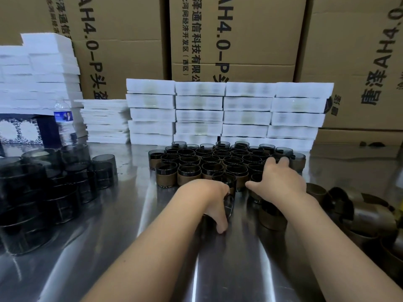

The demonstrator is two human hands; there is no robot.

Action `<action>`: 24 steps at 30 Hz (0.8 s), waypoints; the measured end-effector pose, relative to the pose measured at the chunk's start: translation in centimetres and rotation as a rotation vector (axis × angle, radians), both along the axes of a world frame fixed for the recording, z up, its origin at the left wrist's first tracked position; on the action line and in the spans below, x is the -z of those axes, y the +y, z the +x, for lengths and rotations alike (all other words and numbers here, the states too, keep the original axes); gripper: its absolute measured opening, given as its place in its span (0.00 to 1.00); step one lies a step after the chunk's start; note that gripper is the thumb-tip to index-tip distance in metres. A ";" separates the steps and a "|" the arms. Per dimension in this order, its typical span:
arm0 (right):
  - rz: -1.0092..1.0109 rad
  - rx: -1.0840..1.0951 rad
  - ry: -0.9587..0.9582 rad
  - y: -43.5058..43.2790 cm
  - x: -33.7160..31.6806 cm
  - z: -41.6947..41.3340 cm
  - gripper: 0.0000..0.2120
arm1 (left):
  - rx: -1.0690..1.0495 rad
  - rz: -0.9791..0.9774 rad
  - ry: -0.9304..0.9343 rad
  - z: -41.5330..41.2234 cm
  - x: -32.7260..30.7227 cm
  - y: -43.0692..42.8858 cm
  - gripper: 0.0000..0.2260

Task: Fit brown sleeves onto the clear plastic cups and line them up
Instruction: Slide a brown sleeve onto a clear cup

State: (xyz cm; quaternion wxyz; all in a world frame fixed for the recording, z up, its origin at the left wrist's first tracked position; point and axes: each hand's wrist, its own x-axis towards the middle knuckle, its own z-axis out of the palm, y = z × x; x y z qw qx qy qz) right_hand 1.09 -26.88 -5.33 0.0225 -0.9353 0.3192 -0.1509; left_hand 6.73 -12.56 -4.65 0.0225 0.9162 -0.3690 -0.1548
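Note:
Several dark-tinted clear cups with brown sleeves stand packed in rows on the steel table. My left hand grips a bare tinted cup lying tilted on the table just in front of the rows. My right hand lies with fingers spread over the sleeved cups at the right end of the front rows. A sleeved cup stands under my right wrist. Bare cups are stacked upside down at the left. Loose brown sleeves lie in a heap at the right.
White foam trays are stacked behind the cups, with more foam at the far left. A water bottle and a patterned box stand at the back left. Large cardboard cartons form a wall behind.

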 end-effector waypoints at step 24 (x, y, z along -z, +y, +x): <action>0.160 -0.291 -0.208 4.7 0.7 0.4 0.08 | -0.164 -1.195 0.556 3.2 3.4 3.4 0.29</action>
